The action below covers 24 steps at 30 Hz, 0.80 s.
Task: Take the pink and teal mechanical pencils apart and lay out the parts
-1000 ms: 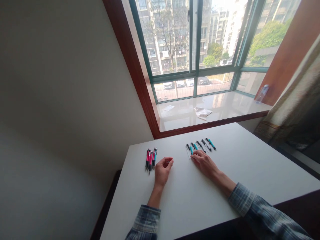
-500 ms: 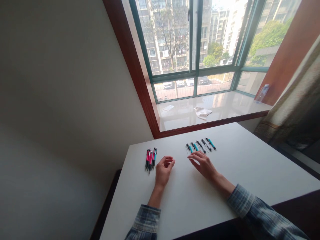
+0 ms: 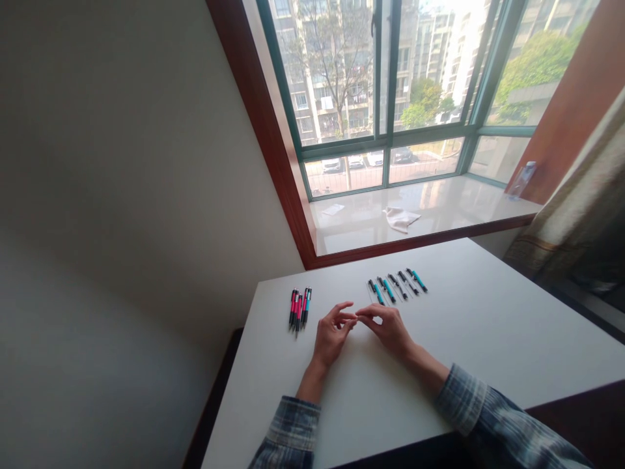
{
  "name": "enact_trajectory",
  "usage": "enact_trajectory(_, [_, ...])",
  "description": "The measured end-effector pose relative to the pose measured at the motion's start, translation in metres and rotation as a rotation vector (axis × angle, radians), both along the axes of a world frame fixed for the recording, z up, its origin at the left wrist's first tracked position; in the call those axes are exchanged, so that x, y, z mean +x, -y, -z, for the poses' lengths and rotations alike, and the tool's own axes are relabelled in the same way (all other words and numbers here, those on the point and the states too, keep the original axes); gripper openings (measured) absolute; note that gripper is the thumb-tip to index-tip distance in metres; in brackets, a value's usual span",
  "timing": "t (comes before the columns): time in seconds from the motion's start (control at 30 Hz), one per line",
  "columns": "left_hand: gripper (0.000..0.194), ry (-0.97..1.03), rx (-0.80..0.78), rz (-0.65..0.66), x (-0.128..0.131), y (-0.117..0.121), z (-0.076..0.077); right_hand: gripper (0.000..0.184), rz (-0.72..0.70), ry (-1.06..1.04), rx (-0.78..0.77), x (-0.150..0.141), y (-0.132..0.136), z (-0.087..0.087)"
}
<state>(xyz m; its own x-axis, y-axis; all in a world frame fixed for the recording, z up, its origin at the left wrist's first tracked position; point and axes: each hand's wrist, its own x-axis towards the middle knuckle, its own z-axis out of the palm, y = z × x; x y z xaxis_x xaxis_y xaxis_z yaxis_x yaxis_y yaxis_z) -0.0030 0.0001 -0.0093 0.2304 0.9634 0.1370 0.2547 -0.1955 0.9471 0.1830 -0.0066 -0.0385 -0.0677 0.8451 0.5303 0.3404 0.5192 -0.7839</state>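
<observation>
My left hand (image 3: 331,335) and my right hand (image 3: 388,326) meet over the white table (image 3: 381,404), fingertips almost touching. Thumb and finger of the left are pinched together, with another finger raised. The right is closed in a pinch too, right against the left fingertips. Whatever lies between them is too small to make out. Left of my left hand lies a bunch of pink, blue and black pens (image 3: 299,312). Beyond my right hand, a slanted row of pen parts has blue-and-black pen barrels (image 3: 387,290) and black pieces (image 3: 404,280) with thin rods beside them.
Behind the table runs a pale window sill (image 3: 356,231) with a crumpled cloth (image 3: 401,219), a flat paper piece (image 3: 333,210) and a clear bottle (image 3: 522,181). A grey wall (image 3: 122,228) stands at the left, a curtain (image 3: 561,202) at the right.
My right hand has moved left from near the row of pen parts to my left hand, its fingers closing into a pinch. The view has shifted slightly.
</observation>
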Motion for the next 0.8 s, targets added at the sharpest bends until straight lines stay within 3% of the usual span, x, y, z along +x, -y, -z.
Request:
enact_trajectory(0.3, [0.046,-0.003,0.012,0.017,0.0,-0.001,0.002,0.019,-0.047,0.046,0.035,-0.001,0.0,-0.001])
enact_trajectory(0.4, [0.052,-0.02,0.048,0.006,0.0,0.0,0.002,0.018,-0.022,0.13,0.144,0.013,-0.014,-0.014])
enact_trajectory(0.53, [0.051,-0.059,0.107,-0.02,0.0,-0.001,0.004,0.017,0.14,0.243,0.27,0.044,-0.048,-0.025])
enact_trajectory(0.63, [0.042,-0.076,0.132,-0.073,0.0,-0.002,0.006,0.017,0.136,0.362,0.272,0.058,-0.065,-0.018])
enact_trajectory(0.8, [0.034,-0.114,0.156,-0.103,0.0,-0.004,0.008,0.02,0.068,0.48,0.199,0.059,-0.069,0.001])
